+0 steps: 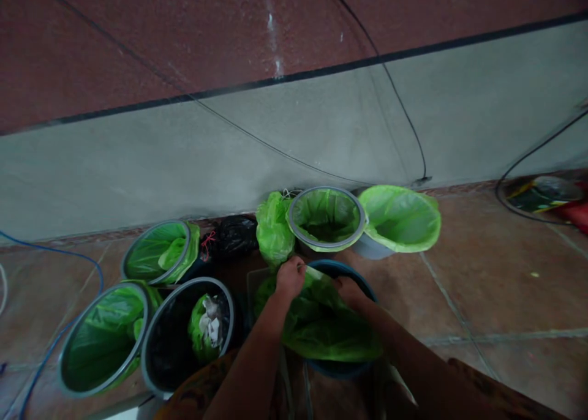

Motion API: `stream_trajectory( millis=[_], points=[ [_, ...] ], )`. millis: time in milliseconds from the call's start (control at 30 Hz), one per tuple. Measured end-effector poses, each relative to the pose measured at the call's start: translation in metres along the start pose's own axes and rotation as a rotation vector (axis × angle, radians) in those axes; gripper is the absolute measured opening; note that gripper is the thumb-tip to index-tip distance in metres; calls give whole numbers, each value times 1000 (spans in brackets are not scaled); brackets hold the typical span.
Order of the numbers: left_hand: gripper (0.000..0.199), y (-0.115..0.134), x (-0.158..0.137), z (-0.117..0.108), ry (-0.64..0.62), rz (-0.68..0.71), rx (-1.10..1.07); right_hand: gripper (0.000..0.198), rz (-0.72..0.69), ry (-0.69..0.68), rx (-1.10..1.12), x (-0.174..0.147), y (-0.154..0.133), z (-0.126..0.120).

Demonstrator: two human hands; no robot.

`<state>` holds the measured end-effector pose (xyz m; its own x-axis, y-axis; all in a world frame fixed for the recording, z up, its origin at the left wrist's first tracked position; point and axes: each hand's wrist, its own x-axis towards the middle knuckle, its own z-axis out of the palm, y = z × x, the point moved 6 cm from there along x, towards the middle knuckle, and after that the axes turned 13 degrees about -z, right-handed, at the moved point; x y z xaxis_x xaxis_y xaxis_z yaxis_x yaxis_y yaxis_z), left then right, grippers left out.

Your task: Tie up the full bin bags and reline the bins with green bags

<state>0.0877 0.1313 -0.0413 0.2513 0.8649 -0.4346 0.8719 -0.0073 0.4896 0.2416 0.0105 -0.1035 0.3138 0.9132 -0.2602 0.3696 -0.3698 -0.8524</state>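
Observation:
A green trash bag hangs loosely in and over a blue bin in front of me. My left hand is closed on the bag's far edge, toward its left. Farther right along that same edge, my right hand also grips the bag, its fingers partly hidden by the plastic. Just beyond my hands stand a grey-rimmed bin lined in green and a pale bin with a green liner folded over its rim. A bunched green bag sits close to my left hand.
At left are two green-lined bins and a black-lined bin holding a green bag and crumpled white waste. A black tied bag lies by the wall. A blue cable crosses the tiled floor; a black cable hangs at right.

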Motion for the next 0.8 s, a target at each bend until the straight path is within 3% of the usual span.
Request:
stream_trajectory(
  millis=[100,233,433,800],
  points=[
    [13,2,1,1,12,-17,-26,20,-129,-25,-387,6,-16,-28],
    [13,4,7,2,10,-46,-68,24,-144,22,-470,14,-25,-63],
    [16,4,19,2,-12,-71,-57,21,-100,72,-339,33,-9,-75],
    [19,-18,45,15,-95,-242,-144,16,-66,-47,-122,60,29,-71]
  ],
)
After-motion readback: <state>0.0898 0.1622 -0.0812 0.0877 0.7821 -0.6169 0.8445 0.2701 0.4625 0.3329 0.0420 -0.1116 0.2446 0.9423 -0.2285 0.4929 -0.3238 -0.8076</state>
